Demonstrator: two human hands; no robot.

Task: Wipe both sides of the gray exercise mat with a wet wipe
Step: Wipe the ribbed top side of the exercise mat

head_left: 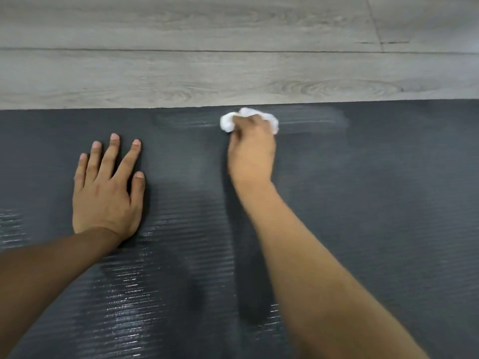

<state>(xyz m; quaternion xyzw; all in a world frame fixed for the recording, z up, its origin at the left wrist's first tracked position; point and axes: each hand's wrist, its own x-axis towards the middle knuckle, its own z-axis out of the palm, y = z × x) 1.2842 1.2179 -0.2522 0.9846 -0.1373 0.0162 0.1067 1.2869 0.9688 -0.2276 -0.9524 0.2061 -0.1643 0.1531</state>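
Observation:
The dark gray ribbed exercise mat (363, 190) lies flat and fills the lower two thirds of the head view. My right hand (252, 154) grips a crumpled white wet wipe (229, 123) and holds it against the mat close to its far edge. A wet streak runs left and right of the wipe along that edge. My left hand (107, 187) rests flat on the mat, palm down with fingers spread, to the left of the right hand. Shiny wet patches show on the mat near me.
Gray wood-look floor (233, 60) lies beyond the mat's far edge. The mat runs out of view at the left, right and bottom.

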